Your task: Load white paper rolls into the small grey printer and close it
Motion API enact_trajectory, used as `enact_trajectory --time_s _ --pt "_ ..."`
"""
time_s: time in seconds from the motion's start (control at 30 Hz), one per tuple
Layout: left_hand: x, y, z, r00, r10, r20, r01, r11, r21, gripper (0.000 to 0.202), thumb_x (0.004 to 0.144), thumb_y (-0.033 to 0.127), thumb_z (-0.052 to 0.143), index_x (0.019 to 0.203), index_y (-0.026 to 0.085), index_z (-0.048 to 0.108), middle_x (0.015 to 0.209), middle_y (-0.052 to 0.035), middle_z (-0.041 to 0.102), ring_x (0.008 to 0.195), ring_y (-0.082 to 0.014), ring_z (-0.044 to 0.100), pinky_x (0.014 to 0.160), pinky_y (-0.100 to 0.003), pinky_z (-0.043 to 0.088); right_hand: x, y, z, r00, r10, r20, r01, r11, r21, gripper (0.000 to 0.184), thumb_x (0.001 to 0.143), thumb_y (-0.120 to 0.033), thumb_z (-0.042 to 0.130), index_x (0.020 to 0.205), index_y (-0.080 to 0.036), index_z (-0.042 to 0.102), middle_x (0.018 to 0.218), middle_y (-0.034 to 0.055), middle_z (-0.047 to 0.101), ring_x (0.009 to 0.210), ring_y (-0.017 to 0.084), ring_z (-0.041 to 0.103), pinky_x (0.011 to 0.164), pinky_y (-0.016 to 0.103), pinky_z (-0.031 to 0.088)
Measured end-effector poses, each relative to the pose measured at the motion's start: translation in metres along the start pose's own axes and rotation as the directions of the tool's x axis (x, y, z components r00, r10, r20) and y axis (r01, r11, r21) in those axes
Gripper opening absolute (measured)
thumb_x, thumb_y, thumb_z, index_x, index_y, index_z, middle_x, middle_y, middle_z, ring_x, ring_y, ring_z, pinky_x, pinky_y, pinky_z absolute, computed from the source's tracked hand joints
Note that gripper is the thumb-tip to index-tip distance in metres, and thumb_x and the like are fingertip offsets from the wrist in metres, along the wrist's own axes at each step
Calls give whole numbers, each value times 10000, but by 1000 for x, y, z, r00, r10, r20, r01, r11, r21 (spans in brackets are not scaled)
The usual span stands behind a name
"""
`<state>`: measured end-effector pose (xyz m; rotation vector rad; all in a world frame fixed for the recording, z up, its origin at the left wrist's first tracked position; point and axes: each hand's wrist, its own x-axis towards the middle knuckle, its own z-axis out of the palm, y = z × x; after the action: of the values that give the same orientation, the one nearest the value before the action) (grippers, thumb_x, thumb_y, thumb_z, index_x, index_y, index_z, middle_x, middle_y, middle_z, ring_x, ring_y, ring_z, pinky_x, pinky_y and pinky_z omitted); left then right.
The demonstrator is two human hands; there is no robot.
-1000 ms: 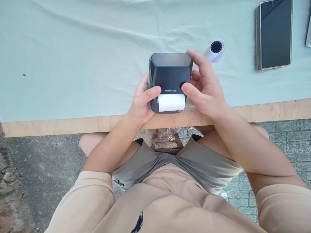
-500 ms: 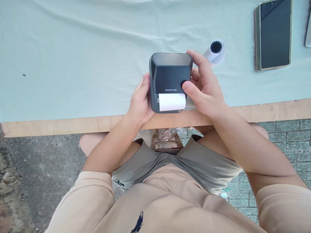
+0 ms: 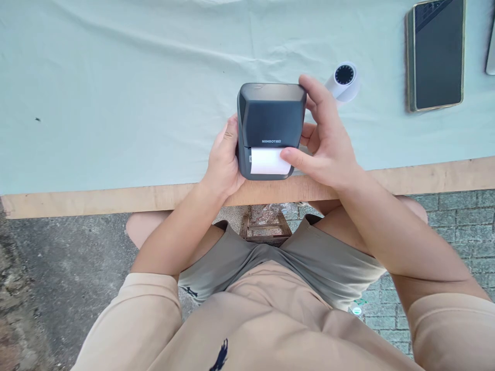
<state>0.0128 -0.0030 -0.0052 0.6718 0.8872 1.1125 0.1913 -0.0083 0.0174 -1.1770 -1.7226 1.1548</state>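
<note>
A dark label printer [image 3: 273, 121] with NIIMBOT lettering is held up over the front edge of the table. From its slot a white paper label strip [image 3: 268, 161] sticks out toward me. My left hand [image 3: 223, 157] grips the printer's left side, its thumb along the edge and the other fingers hidden beneath. On the right side, my right hand [image 3: 327, 136] is closed about the printer, the index finger at the upper corner. Its thumb lies on the right end of the paper strip.
A white roll with a black core [image 3: 344, 77] stands on the cloth-covered table [image 3: 127, 103], just beyond my right hand. Farther right lies a dark-screened phone [image 3: 439, 56], with part of a grey object [image 3: 491, 51] at the frame edge. A wooden edge [image 3: 96, 202] borders the table.
My right thumb has moved down and left, from the printer's cover onto the paper strip. My left hand keeps its grip, and the printer has hardly shifted.
</note>
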Motion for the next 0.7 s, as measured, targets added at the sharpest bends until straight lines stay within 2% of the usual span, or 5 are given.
enact_trajectory --time_s 0.1,0.2,0.37,0.57,0.7 --pt "1 -1 -1 1000 11 7 -11 1000 -21 448 926 610 412 1006 240 651 1063 -27 736 1352 -242 543 1064 -401 531 2 -3 -2 1000 -23 5 23 1000 9 814 779 -504 716 1466 -374 298 1537 9 336 1400 234 398 964 351 599" --pt "2 -2 -2 1000 23 13 -23 999 -29 435 929 599 416 1012 246 655 1062 -17 739 1331 -239 564 1050 -399 544 3 -4 -4 1000 -27 -4 27 1000 -7 770 789 -478 711 1449 -356 334 1508 30 375 1336 243 474 1000 390 580" --pt "2 -5 -5 1000 23 7 -23 1000 -20 459 910 637 416 1004 261 663 1081 -13 744 1349 -240 545 1074 -391 531 5 -6 -6 995 -88 -46 82 990 -117 699 795 -538 692 1406 -378 392 1472 29 436 1266 261 539 1109 452 497" --pt "2 -5 -6 999 39 26 -39 999 5 495 885 664 432 1041 261 672 1100 -30 745 1260 -279 617 1028 -415 556 10 -19 -6 979 -171 -113 145 966 -214 524 876 -599 569 1316 -328 479 1389 33 525 1273 248 534 1077 407 511" --pt "2 -3 -3 999 37 32 -36 999 -27 449 914 614 430 1003 246 672 1057 -19 751 1227 -267 641 968 -402 593 19 -29 -6 964 -206 -170 173 966 -189 474 882 -678 512 1188 -317 542 1244 10 590 1131 194 601 998 343 556"
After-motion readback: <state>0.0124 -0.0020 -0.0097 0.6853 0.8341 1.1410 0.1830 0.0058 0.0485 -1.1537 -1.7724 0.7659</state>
